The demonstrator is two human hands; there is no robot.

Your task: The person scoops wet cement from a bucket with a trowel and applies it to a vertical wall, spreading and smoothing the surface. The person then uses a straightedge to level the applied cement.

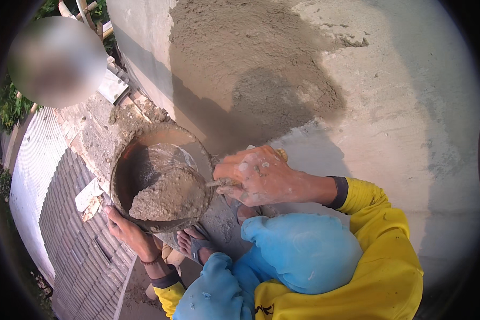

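Here, in the head view, the round rusty metal pan with wet grey mortar (162, 178) is the landmark. It sits just left of the grey plastered wall (357, 80), and its upper right rim comes very close to that wall, so little open room is there. To the left of the pan a narrow masonry ledge (93, 133) ends, and beyond its edge the corrugated roof sheets (64, 213) fall away below.

The left hand (128, 232) is under the lower left rim of the pan, its fingers curled up against the underside and gripping it. The right hand (261, 176) is just right of the pan, clenched around a trowel handle (280, 154). The trowel blade (210, 184) goes over the right rim into the mortar. Below the pan a sandalled foot (194, 242) stands on the ledge.
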